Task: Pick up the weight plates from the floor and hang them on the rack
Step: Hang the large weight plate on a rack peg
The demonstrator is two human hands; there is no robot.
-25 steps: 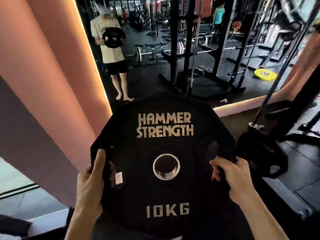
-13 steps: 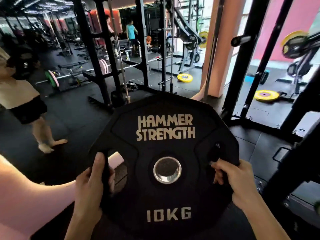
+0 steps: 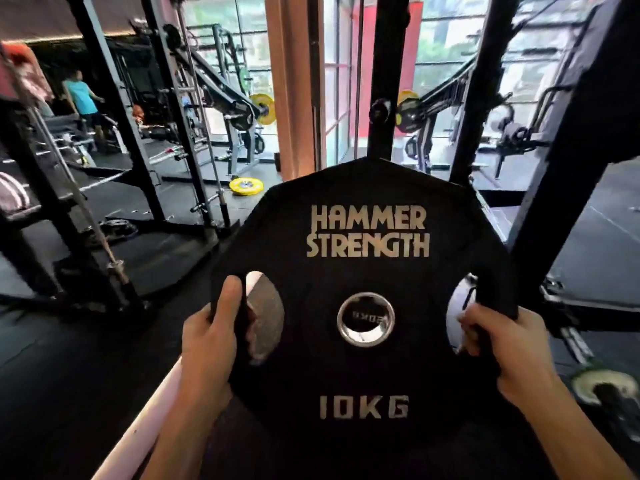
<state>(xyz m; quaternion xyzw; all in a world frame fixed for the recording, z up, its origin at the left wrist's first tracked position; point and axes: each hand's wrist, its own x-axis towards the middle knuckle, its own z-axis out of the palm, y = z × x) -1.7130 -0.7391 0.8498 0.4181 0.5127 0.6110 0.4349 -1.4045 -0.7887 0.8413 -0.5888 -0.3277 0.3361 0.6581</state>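
- Weight plate (image 3: 367, 358), black with "HAMMER STRENGTH" and "10KG" lettered on its face, is off the floor and held upright in front of me, face toward the camera, a steel-lined hole at its centre.
- On the plate's left edge, I see my left hand (image 3: 207, 336) gripping the rim, thumb lying up the front face and fingers curled through the left grip cut-out.
- On the plate's right edge, my right hand (image 3: 502, 344) grips the rim the same way, fingers wrapped through the right cut-out.
- Directly behind the plate's top edge rises a black rack upright (image 3: 388, 74) with a round knob on it; I cannot tell how far off it stands.
- To the right of the plate, a thicker black rack post (image 3: 568, 174) slants up out of view.
- Low and right of the plate, near my right forearm, a second plate (image 3: 609, 389) with a pale rim shows, partly hidden.
- Beyond the plate's upper left, a yellow plate (image 3: 246, 186) lies flat on the dark floor (image 3: 86, 341).
- Far left of the plate, past black rack frames, a person in a teal shirt (image 3: 81, 98) stands in the background.
- Behind the plate, an orange pillar (image 3: 291, 84) stands beside tall windows.
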